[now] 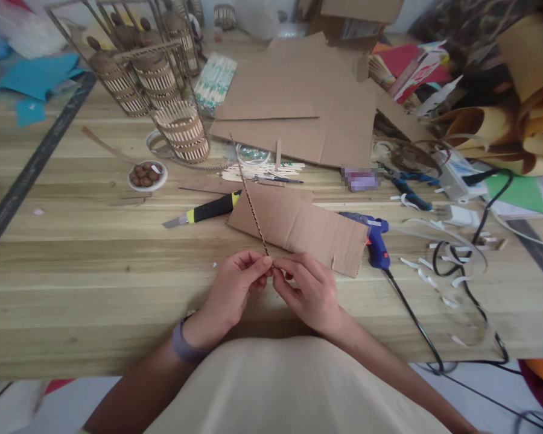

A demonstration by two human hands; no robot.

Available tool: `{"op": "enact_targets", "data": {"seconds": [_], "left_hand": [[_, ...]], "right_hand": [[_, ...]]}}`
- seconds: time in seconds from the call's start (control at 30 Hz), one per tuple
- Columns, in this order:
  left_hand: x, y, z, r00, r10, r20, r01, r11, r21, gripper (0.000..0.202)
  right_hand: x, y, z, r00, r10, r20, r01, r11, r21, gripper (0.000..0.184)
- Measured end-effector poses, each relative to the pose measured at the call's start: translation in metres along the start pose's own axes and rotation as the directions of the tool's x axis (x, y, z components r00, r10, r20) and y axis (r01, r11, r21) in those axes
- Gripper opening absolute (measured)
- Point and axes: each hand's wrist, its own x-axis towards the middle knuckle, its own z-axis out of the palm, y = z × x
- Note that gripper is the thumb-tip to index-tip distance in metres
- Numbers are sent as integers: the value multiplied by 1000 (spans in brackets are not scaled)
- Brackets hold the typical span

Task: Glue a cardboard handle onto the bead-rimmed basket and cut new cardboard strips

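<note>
My left hand (242,283) pinches a thin cardboard strip (252,208) near its lower end, between thumb and forefinger. The strip slants up and away from me, its corrugated edge showing. Fingertips of my right hand (305,289) close together at the same end, touching my left thumb; the bit between them is mostly hidden. Just beyond the hands lies a cardboard piece (298,226). A utility knife (208,210) with a black and yellow handle has its blade out, pointing left. On the right rests a blue hot glue gun (376,241).
Stick-covered lantern-like baskets (181,129) stand at the back left, near a small bowl (147,176) of brown balls. A large cardboard sheet (298,102) covers the back middle. Pliers (411,190), paper scraps and a black cord (416,319) lie on the right.
</note>
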Motion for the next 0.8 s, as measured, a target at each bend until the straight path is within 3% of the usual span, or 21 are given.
{"op": "enact_targets", "data": {"seconds": [0.33, 0.5, 0.57, 0.67, 0.73, 0.8], "left_hand": [[-1, -2, -1, 999, -49, 18, 49, 999, 7, 47], [-2, -2, -3, 998, 53, 33, -59, 977, 205, 44], [-4, -1, -4, 987, 152, 43, -157, 918, 364, 40], [-10, 2, -5, 944, 324, 63, -297, 748, 593, 32], [-14, 5, -5, 905, 419, 72, -349, 635, 689, 27], [-18, 7, -5, 885, 458, 81, -366, 579, 728, 22]], "right_hand": [[-1, 0, 1, 1000, 16, 9, -16, 1000, -7, 9], [1, 1, -1, 1000, -7, 26, 8, 999, -33, 11], [3, 1, -1, 1000, -13, 15, 13, 999, -33, 12], [4, 0, 0, 1000, -3, -15, 2, 999, -48, 15], [4, 0, 0, 1000, 6, -24, -7, 998, -64, 16], [4, 0, 1, 1000, 11, -11, -12, 997, -71, 16]]}}
